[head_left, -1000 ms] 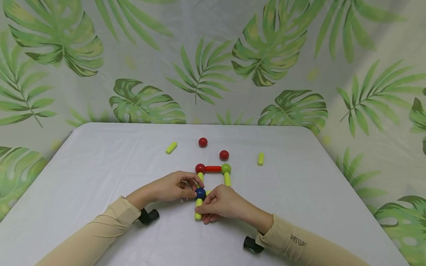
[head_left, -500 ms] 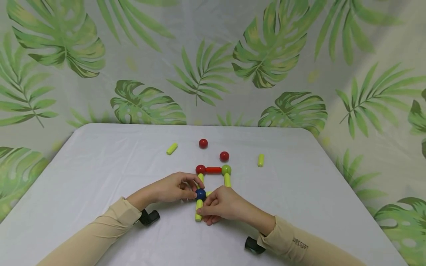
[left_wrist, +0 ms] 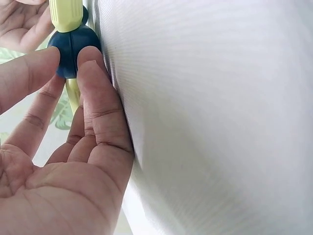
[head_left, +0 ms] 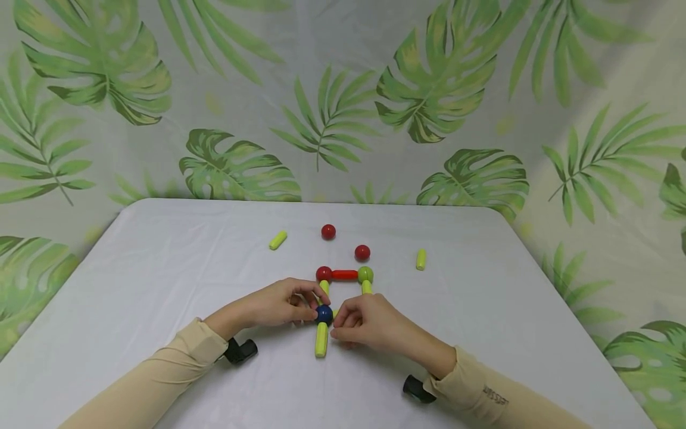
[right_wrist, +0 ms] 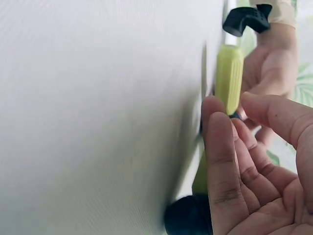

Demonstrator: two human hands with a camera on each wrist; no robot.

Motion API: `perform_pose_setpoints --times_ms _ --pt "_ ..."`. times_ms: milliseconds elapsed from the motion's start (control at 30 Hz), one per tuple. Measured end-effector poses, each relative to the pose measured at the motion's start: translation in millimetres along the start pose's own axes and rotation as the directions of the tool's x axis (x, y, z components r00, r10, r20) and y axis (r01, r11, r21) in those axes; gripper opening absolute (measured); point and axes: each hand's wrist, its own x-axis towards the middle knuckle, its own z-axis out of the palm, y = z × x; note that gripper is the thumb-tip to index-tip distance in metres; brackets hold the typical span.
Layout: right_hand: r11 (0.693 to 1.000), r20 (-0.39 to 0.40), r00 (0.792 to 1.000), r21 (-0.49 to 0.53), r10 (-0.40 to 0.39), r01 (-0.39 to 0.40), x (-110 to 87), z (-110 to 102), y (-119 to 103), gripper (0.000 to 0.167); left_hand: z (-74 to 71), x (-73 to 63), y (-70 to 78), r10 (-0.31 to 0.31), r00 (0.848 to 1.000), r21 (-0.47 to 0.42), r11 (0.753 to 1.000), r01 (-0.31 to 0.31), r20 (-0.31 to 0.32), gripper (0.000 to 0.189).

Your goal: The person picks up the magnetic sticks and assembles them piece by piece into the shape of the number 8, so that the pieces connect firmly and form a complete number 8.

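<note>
My left hand pinches a blue ball between thumb and fingers, at a corner of a frame of magnetic rods and balls. From this ball a yellow-green rod points toward me. Just right of that rod is my right hand, fingers loosely bent and nothing between them. The frame's far side has a red ball, a red rod and a green ball. Another dark blue ball shows in the right wrist view; in the head view my right hand hides that corner.
Two loose red balls lie beyond the frame on the white-covered table. One loose yellow-green rod lies at the back left, a second yellow-green rod at the right. A leaf-print cloth hangs behind.
My right hand has let go of the near yellow-green rod and moved a little to the right. My left hand keeps its hold on the blue ball.
</note>
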Motion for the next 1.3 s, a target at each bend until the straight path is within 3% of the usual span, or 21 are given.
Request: perform_pose_setpoints --times_ms 167,333,600,833,933,1033,1133,1200,1300 --pt "0.998 -0.019 0.998 -0.034 -0.062 0.061 -1.9 -7.2 1.0 0.010 0.7 -0.3 0.0 -0.008 1.000 -0.004 1.000 0.008 -0.001 0.023" --pt "0.978 -0.066 0.984 -0.137 -0.164 0.154 -1.7 -13.4 0.4 0.008 1.1 -0.8 -0.8 -0.003 1.000 -0.011 1.000 0.003 -0.005 0.022" --pt "0.953 -0.088 0.972 -0.235 -0.216 0.190 2.9 -18.6 2.0 0.008 -1.4 -1.6 -1.9 -0.014 1.000 -0.005 1.000 0.014 -0.002 0.017" --pt "0.921 -0.052 0.962 -0.307 -0.267 0.239 7.2 -19.6 6.8 0.015 -15.0 -0.9 5.3 -0.013 1.000 0.056 0.998 0.014 -0.027 0.018" --pt "0.910 -0.031 0.962 -0.334 -0.270 0.245 9.6 -19.6 7.9 0.019 -26.5 1.2 13.2 -0.001 0.998 0.134 0.991 0.010 -0.068 0.022" --pt "0.901 -0.017 0.964 -0.360 -0.267 0.243 12.5 -19.0 8.4 0.020 -39.2 7.1 23.4 0.044 0.991 0.281 0.960 -0.007 -0.125 0.026" --pt "0.894 -0.004 0.966 -0.380 -0.260 0.239 14.7 -18.0 8.6 0.020 -51.7 16.7 32.9 0.085 0.979 0.425 0.905 0.001 -0.183 0.028" --pt "0.889 0.002 0.966 -0.391 -0.257 0.237 15.4 -17.6 7.9 0.021 -59.6 23.5 37.4 0.100 0.971 0.485 0.874 0.018 -0.216 0.030" --pt "0.884 0.006 0.965 -0.401 -0.261 0.242 15.9 -17.0 6.6 0.023 -68.7 33.4 40.1 0.106 0.961 0.529 0.847 0.048 -0.257 0.032"
